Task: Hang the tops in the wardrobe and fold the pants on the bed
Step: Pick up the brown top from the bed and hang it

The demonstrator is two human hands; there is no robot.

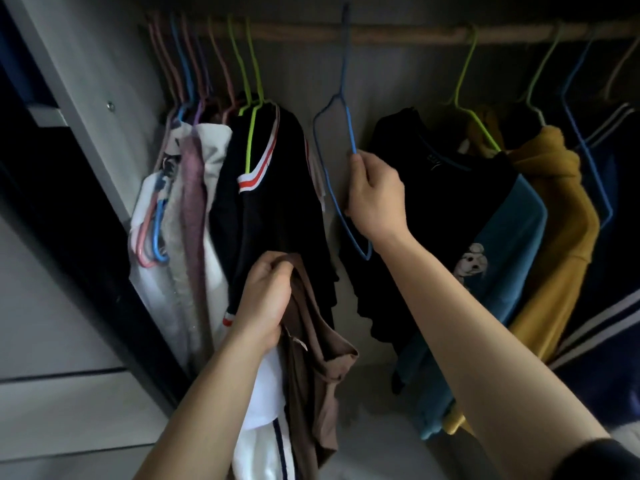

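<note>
The left hand (266, 296) holds a bunched brown top (311, 358); the right hand (375, 195) grips a bare blue hanger (350, 133) on the rail (398, 32).

Blue hanger (341, 174), brown top (311, 341)

One rail (398, 33). One bare blue hanger (350, 131). Two hands: left hand (266, 299), right hand (374, 195). Two garments bunched together: brown garment (311, 341), white garment (263, 393). Four tops right of the gap: black top (443, 188), teal top (512, 244), mustard hoodie (561, 216), navy top (616, 341). Left bunch of hangers (244, 74) too crowded to count.
</note>
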